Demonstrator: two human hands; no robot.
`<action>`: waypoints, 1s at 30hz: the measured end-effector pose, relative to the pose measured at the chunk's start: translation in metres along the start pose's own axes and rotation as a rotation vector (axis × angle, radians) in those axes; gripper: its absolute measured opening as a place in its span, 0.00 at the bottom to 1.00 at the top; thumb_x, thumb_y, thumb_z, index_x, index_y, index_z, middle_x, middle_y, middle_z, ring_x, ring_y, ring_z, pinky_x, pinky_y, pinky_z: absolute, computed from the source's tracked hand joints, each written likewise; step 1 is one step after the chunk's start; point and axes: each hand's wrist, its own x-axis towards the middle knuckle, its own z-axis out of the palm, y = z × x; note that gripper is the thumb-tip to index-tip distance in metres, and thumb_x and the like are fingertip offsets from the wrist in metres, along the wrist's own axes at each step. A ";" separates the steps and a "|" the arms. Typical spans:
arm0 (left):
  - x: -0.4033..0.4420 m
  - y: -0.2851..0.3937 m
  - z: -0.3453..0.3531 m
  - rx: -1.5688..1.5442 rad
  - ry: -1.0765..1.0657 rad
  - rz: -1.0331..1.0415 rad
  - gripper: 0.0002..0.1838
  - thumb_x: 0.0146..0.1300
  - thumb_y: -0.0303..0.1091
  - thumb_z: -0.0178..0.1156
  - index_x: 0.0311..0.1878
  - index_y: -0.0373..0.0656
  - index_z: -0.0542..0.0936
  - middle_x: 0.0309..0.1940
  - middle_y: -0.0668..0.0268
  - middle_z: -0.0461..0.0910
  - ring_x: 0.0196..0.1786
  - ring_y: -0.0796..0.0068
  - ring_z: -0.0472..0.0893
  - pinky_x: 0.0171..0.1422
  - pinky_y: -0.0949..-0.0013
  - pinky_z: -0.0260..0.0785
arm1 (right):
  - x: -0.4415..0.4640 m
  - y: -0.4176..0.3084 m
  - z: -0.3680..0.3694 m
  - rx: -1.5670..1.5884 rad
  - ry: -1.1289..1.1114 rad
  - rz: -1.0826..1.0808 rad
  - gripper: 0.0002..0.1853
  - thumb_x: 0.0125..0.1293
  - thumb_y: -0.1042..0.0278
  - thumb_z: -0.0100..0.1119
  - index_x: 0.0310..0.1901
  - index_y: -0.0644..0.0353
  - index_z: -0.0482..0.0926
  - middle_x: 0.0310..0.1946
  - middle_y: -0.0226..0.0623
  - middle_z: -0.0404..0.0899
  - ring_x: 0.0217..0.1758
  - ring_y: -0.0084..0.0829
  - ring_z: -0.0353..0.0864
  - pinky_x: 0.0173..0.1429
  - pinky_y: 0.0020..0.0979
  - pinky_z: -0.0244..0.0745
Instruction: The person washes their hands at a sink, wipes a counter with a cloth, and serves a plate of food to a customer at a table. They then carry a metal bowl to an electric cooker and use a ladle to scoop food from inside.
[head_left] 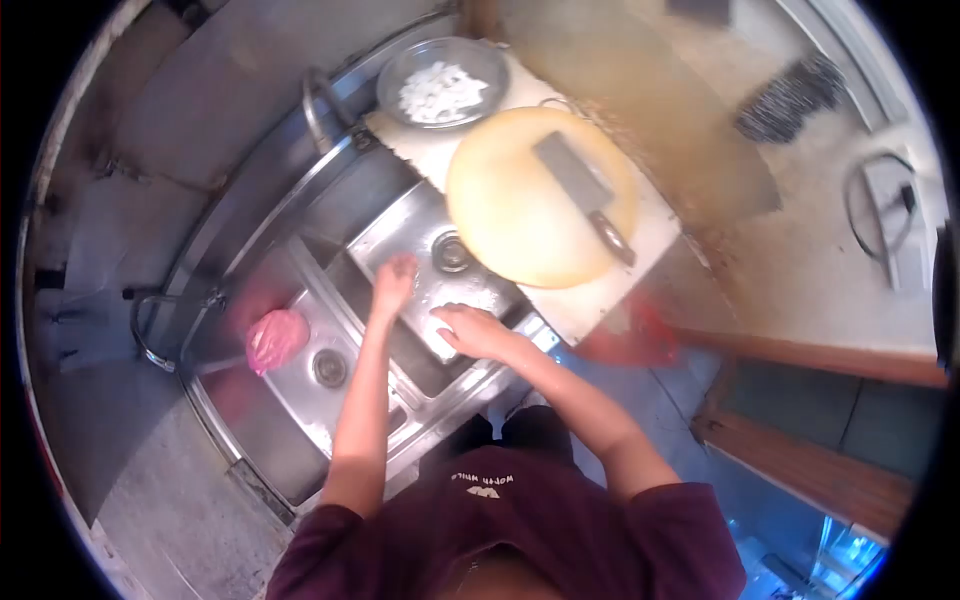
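Both my hands are over the right basin (pixel 385 228) of a steel double sink. My left hand (pixel 395 282) is above the left part of this basin, beside the drain (pixel 452 252); its fingers are blurred. My right hand (pixel 472 330) hovers near the basin's front edge, fingers apart, with nothing visible in it. Wet patches glint on the steel between the hands and the drain. Just beyond my right hand, a round yellow cutting board (pixel 510 220) overlaps the basin's edge. On it lies a cleaver (pixel 575 175) with a dark handle.
A bowl (pixel 395 105) of white chunks stands behind the board. In the left basin (pixel 300 405) sits a pink bag (pixel 277 340). Taps (pixel 318 115) rise along the back. To the right are a red object (pixel 635 335), a counter (pixel 800 320) and a black bundle (pixel 792 98).
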 end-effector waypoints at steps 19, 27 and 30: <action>-0.211 0.457 0.225 -0.378 0.000 1.026 0.12 0.60 0.31 0.51 0.44 0.37 0.74 0.36 0.59 0.76 0.40 0.68 0.74 0.48 0.68 0.64 | -0.683 0.083 0.135 0.187 1.215 1.795 0.16 0.54 0.57 0.50 0.27 0.64 0.76 0.30 0.50 0.76 0.35 0.48 0.76 0.39 0.44 0.68; -0.274 0.619 0.262 -0.258 0.581 1.580 0.26 0.58 0.37 0.54 0.57 0.34 0.62 0.53 0.49 0.66 0.56 0.56 0.65 0.61 0.61 0.56 | -0.655 0.113 0.439 0.756 1.111 2.048 0.14 0.50 0.60 0.50 0.31 0.61 0.78 0.34 0.44 0.77 0.38 0.43 0.76 0.42 0.38 0.70; -0.272 0.631 0.283 -0.221 0.759 1.547 0.28 0.59 0.39 0.53 0.58 0.33 0.61 0.53 0.49 0.66 0.56 0.57 0.66 0.60 0.62 0.58 | -0.627 0.076 0.467 1.253 1.229 2.059 0.14 0.51 0.59 0.51 0.32 0.61 0.78 0.34 0.44 0.77 0.38 0.41 0.76 0.41 0.38 0.71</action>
